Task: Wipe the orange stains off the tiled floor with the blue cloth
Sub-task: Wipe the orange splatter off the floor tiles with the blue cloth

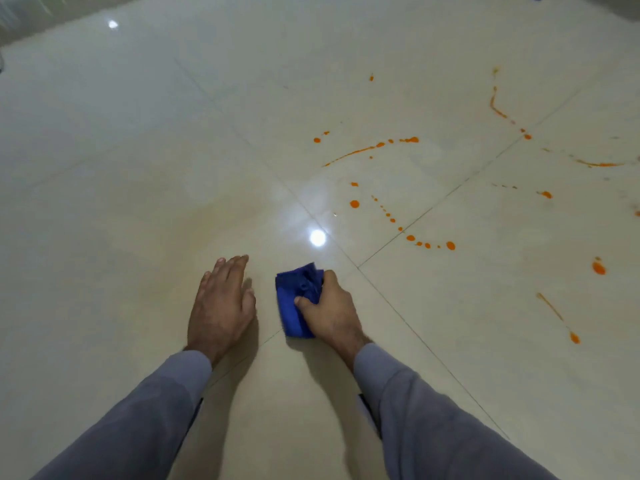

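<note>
The tiled floor fills nearly the whole view, glossy and pale, with grout lines crossing just ahead of the hands and two bright lamp reflections on it. Its far corners are cut off, and a small blue object at the top right edge is too cropped to identify.

The orange stains lie scattered over the tiles ahead and to the right: a long curved streak, a dotted trail running toward the grout crossing, thinner streaks and single blobs further right. All are well apart from the cloth, so the wiping of these marks looks not yet begun. Some fainter marks at the far right are hard to tell from smears or shadows, and one stain is clipped by the right edge.

The grey sleeves reach forward from the bottom, suggesting the person is crouched low over the floor.

The left hand lies flat on the tile with fingers straight and together, holding nothing; it seems placed as a prop for body weight.

The right hand is curled around the blue cloth, thumb across its top, pressing it to the floor just beside the left hand. The cloth is bunched into a wad, probably to give a firm pad for scrubbing. Its underside and the fingers beneath are hidden.
</note>
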